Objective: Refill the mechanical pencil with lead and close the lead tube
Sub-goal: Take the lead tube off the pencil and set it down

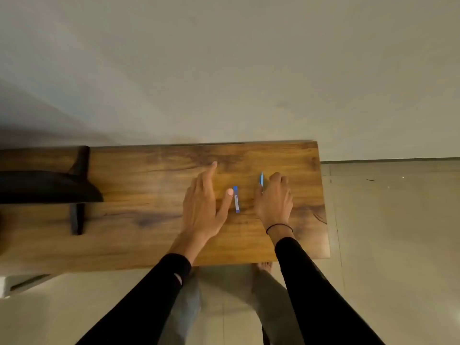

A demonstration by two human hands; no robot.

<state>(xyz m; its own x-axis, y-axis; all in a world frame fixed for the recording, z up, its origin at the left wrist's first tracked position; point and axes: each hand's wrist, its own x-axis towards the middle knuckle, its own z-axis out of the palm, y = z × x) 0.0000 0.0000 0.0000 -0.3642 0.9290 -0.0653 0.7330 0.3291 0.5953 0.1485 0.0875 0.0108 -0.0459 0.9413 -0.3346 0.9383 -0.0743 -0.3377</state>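
A small blue lead tube [236, 199] with a white label lies flat on the wooden table [154, 175], pointing away from me. My left hand [202, 205] rests just left of it, fingers spread, thumb tip right beside the tube's far end; whether it touches is unclear. A light blue mechanical pencil [261, 179] pokes out from under the fingers of my right hand [273, 197], which lies over it with fingers curled around its body. Most of the pencil is hidden by that hand.
A dark curved object [49, 186] on a black stand sits on the table's left part. The table's right edge [323, 200] is close to my right hand. A pale wall rises behind; tiled floor and my feet show below.
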